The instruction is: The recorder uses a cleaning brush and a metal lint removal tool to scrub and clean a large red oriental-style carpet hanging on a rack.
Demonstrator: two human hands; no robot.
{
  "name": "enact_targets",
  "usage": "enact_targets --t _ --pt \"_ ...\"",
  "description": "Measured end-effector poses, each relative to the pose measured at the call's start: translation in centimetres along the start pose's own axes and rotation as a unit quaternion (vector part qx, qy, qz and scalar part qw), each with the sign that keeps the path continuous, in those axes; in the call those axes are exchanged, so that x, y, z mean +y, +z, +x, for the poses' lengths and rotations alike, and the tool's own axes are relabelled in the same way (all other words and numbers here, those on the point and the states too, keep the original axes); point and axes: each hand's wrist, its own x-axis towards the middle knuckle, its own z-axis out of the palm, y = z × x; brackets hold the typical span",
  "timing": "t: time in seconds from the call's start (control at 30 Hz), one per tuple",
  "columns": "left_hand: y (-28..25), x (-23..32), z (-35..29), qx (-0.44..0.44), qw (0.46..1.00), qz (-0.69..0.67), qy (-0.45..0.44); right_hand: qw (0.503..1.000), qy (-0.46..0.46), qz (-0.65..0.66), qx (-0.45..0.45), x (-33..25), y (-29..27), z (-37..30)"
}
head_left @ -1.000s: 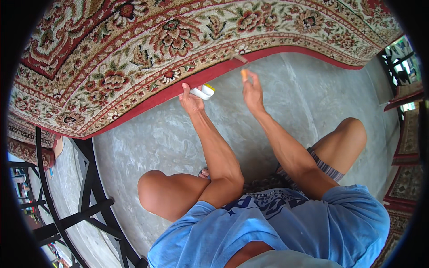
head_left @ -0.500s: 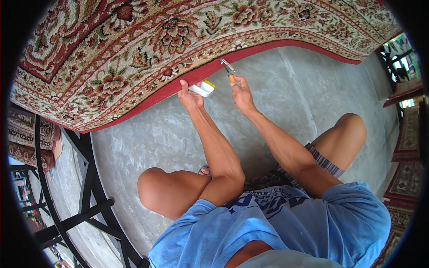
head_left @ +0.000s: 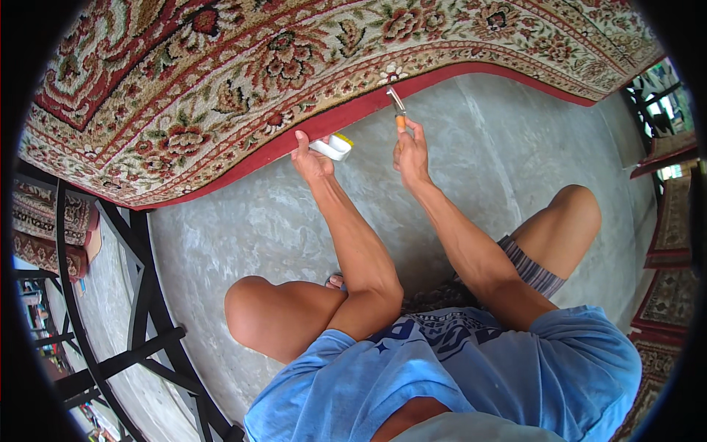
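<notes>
A large patterned rug in red, cream and beige hangs across the top, its lower edge bound with a plain red border. At that border is my left hand, closed round a white scrub brush with yellow bristles; the thumb lies against the red edge. My right hand grips the orange handle of what looks like a peeler, with a slotted metal head. The metal tip is at the red border, right of the brush; whether it touches the rug I cannot tell.
Grey concrete floor lies beneath me, between my bent knees and the rug. Black metal framing runs down the left side, with folded rugs beyond it. More rugs hang along the right edge.
My right hand has moved to the right along the red border, and the peeler now points more upright. My left hand with the brush stays in nearly the same place.
</notes>
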Motion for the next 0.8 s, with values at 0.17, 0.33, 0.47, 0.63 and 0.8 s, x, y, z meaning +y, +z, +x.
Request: enact_targets --t 0.17,0.33,0.47,0.63,0.8 --pt "0.4 -0.3 0.0 0.033 0.999 0.006 0.000 0.984 -0.048 -0.160 -0.064 1.2 0.3 -1.5" --pt "0.3 0.0 0.2 0.046 0.998 0.047 -0.008 0.831 -0.422 -0.348 -0.097 -0.7 0.0 -1.7" --pt "1.0 0.2 -0.2 0.060 0.998 0.028 -0.014 0.820 -0.384 -0.391 -0.162 -3.8 -2.6 2.9" --pt "1.0 0.3 -0.1 0.039 0.999 0.032 -0.012 0.846 -0.304 -0.406 -0.165 -7.0 -7.6 5.7" --pt "0.3 0.8 0.4 0.026 1.000 0.005 -0.009 0.789 -0.333 -0.469 -0.215 -8.5 -4.9 4.2"
